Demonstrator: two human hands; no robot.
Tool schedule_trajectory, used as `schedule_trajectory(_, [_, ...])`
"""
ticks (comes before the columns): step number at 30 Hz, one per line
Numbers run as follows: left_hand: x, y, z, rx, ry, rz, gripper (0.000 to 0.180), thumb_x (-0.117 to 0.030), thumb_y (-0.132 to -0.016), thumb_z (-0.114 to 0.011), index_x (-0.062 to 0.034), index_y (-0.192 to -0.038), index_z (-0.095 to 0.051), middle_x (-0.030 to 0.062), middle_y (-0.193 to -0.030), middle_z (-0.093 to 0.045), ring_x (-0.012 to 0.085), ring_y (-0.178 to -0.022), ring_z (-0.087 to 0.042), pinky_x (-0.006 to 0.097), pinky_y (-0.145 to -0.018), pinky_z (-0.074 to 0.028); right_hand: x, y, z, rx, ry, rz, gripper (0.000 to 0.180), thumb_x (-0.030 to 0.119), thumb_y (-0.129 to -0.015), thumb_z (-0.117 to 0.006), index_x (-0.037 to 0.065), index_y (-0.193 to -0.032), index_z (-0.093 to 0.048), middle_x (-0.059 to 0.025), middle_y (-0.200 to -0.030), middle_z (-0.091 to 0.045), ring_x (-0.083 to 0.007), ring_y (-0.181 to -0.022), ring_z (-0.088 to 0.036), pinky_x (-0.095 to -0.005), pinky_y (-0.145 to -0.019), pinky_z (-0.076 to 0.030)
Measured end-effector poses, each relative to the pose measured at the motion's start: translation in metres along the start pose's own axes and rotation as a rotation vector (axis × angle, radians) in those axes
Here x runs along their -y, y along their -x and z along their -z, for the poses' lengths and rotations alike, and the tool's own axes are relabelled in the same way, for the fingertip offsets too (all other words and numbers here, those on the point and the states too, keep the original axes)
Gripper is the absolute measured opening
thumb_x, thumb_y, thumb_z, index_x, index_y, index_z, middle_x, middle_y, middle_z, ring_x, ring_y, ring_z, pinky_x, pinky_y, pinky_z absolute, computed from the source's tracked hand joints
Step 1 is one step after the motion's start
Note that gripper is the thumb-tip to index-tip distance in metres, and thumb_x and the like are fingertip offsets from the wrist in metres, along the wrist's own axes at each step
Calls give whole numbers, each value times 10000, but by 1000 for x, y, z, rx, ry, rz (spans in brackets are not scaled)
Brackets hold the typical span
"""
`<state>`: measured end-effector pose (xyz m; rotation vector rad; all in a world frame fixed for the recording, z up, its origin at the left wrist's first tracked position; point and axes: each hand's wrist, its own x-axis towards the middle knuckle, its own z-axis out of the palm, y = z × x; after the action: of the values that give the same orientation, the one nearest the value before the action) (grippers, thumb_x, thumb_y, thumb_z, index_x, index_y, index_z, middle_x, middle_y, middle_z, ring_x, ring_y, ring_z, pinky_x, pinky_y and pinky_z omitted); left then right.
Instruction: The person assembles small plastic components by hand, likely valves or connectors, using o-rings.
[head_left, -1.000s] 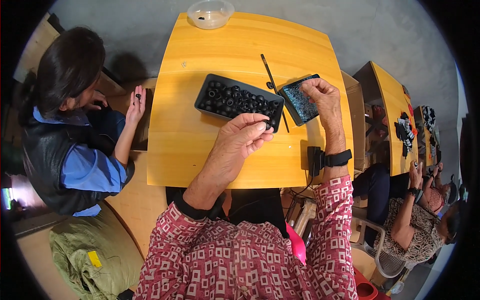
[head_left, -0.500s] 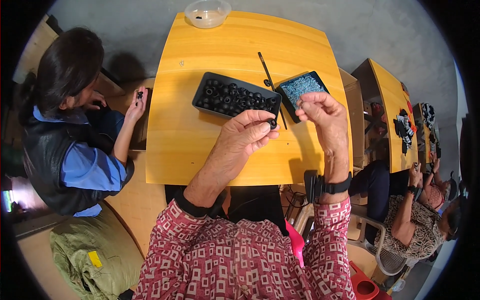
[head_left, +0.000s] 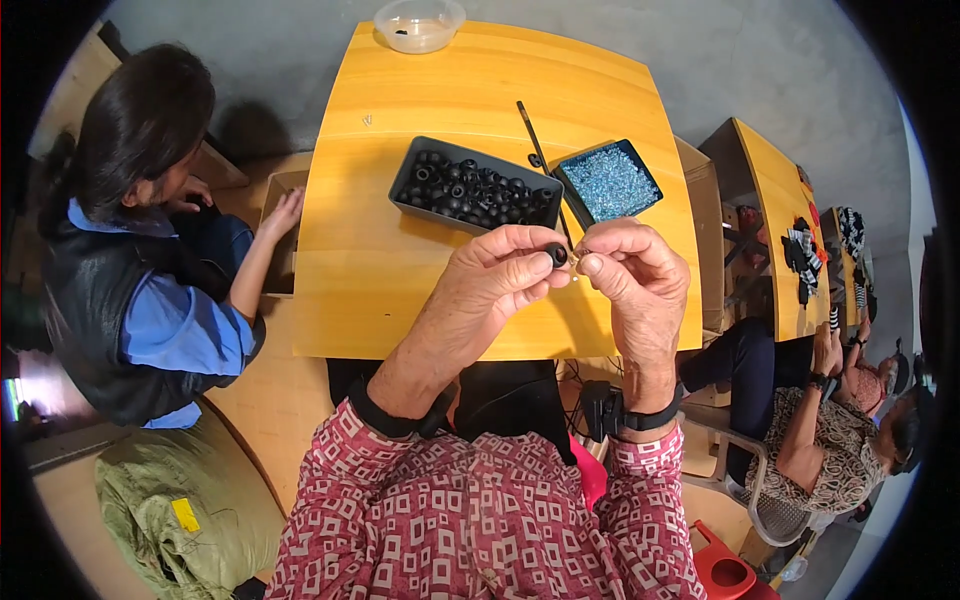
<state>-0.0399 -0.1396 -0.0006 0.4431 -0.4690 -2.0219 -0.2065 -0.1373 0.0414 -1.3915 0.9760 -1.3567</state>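
My left hand (head_left: pixel 505 275) pinches a small round black piece with a hole in it (head_left: pixel 557 254) between thumb and forefinger. Close against it, the closed fingertips of my right hand (head_left: pixel 635 275) hold something tiny and pale, mostly hidden by the fingers. Just beyond the hands, a dark grey oblong box (head_left: pixel 478 228) is heaped with several black pieces of the same kind (head_left: pixel 475 190). To its right a square black tray (head_left: pixel 656 186) contains many small shiny bluish bits (head_left: pixel 608 182).
A thin black stick (head_left: pixel 528 130) lies between box and tray, with a loose black piece (head_left: pixel 534 160) beside it. A clear round bowl (head_left: pixel 420 38) stands at the wooden table's (head_left: pixel 360 260) far left corner. A seated person (head_left: pixel 170 310) is at the left; others sit at the right.
My right hand has moved left and nearer, from over the tray to the black piece in my left hand. The person at the left has lowered a hand toward a cardboard box.
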Motion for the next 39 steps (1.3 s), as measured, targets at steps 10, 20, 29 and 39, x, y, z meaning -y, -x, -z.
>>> schedule_trajectory(10, [5, 5, 2, -85, -316, -211, 181, -78, -858, -660, -19, -1030, -648, 52, -880, -664, 125, -816, -630, 233, -739, -483, 13, 11, -17, 78, 648, 288, 209, -77, -738, -664, -13, -937, -662, -89, -817, -635, -169, -746, -607, -267, -641, -478])
schedule_trajectory(20, [-7, 12, -6, -84, -481, -226, 151, -53, -874, -629, 14, -1005, -665, 66, -847, -670, 116, -771, -630, 237, -720, -491, 4, 15, -8, 33, 409, 219, 188, -84, -728, -682, -14, -901, -660, -91, -834, -652, -174, -759, -611, -270, -677, -486])
schedule_trajectory(29, [-3, 12, -2, -108, -341, -168, 144, -76, -880, -632, -1, -999, -661, 55, -855, -667, 117, -775, -628, 231, -727, -485, 3, 14, -8, 40, 323, 133, 153, -84, -731, -686, -15, -864, -659, -92, -845, -665, -182, -802, -623, -278, -721, -486])
schedule_trajectory(39, [-3, 15, 0, -57, -426, -267, 134, -86, -866, -658, -10, -977, -660, 45, -878, -661, 104, -784, -627, 227, -732, -485, 4, 14, -9, 92, 351, 170, 135, -78, -738, -686, -17, -856, -657, -100, -854, -662, -192, -810, -627, -283, -728, -490])
